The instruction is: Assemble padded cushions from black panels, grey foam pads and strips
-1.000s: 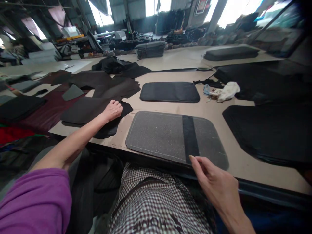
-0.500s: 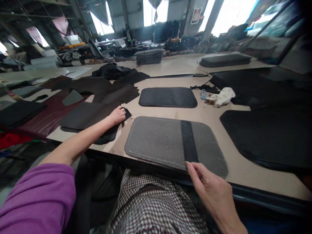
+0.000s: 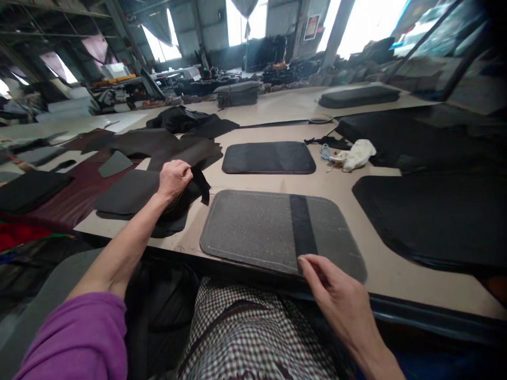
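- Right hand (image 3: 338, 295): thumb and finger pinched together on the near end of a black strip (image 3: 303, 224).
- The strip's length runs away from that nearer hand, across a gray board (image 3: 253, 227) on the table (image 3: 335, 184).
- Left hand (image 3: 174, 179): fingers closed on a black scrap (image 3: 203, 186), left of the board.

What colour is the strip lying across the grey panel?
The strip is black; it shows best in the head view.

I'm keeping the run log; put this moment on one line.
left hand: gripping black piece; right hand: at near end of black strip; strip: across grey panel
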`<action>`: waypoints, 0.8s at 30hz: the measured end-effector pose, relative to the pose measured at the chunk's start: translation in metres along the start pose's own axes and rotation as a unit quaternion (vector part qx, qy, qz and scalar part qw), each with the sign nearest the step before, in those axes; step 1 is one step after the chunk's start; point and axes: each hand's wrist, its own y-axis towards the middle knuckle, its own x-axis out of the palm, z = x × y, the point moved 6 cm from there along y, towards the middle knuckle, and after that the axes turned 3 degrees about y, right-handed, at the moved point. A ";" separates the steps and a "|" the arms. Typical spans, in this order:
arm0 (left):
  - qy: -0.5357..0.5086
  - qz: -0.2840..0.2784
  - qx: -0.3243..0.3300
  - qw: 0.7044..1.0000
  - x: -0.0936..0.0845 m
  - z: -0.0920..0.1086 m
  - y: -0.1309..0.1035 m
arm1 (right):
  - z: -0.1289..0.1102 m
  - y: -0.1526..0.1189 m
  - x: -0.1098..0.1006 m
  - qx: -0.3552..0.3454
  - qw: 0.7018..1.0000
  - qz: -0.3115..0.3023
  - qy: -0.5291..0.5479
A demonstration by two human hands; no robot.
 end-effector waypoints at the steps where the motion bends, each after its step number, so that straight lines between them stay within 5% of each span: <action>1: -0.084 0.040 -0.057 0.994 -0.014 -0.001 0.002 | -0.002 0.005 -0.002 0.002 1.000 0.003 0.023; 4: -0.375 0.066 -0.176 0.908 -0.035 0.018 -0.007 | -0.012 0.028 -0.008 -0.003 0.996 0.014 0.085; 7: -0.573 0.002 -0.239 0.784 -0.035 0.069 -0.033 | -0.020 0.057 -0.008 -0.007 0.988 0.007 0.153; 11: -0.644 -0.114 -0.282 0.702 -0.023 0.146 -0.087 | -0.025 0.086 0.008 0.033 0.951 -0.025 0.308; 15: -0.666 -0.202 -0.333 0.636 -0.004 0.202 -0.143 | -0.045 0.082 0.035 0.047 0.875 -0.129 0.464; 18: -0.658 -0.241 -0.349 0.621 0.000 0.227 -0.169 | -0.059 0.065 0.050 0.083 0.836 -0.160 0.518; 24: -0.567 -0.395 -0.171 0.703 -0.017 0.232 -0.161 | -0.057 0.042 0.067 0.210 0.775 -0.128 0.582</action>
